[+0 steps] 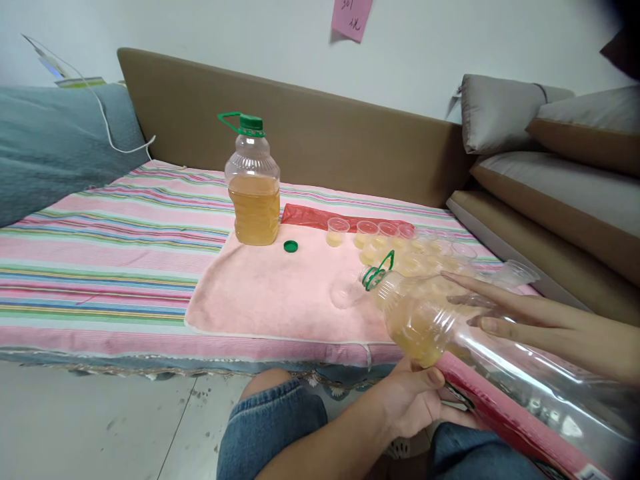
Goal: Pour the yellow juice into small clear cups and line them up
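A large clear plastic bottle (530, 373) lies tilted across my lap side, its uncapped mouth pointing left. Pale yellow liquid has gathered in its shoulder. My left hand (417, 403) is closed under the bottle's shoulder, near its red label. From above, my right hand (515, 317) grips the upper side with its fingers stretched along the plastic. Just below and left of the mouth is a clear plastic cup (345, 293). Behind the bottle stand several cups (387, 233) with pale liquid, partly hidden by it. A small green cap (291, 247) lies on the pink cloth (260, 293).
A second big bottle (255, 207), about two-thirds full and green-capped, stands upright at the cloth's back left. A red plastic bag (310, 218) lies behind the cups. Cushions (560, 180) are stacked at right. The striped bedding (125, 267) ends at a front edge above the tiled floor.
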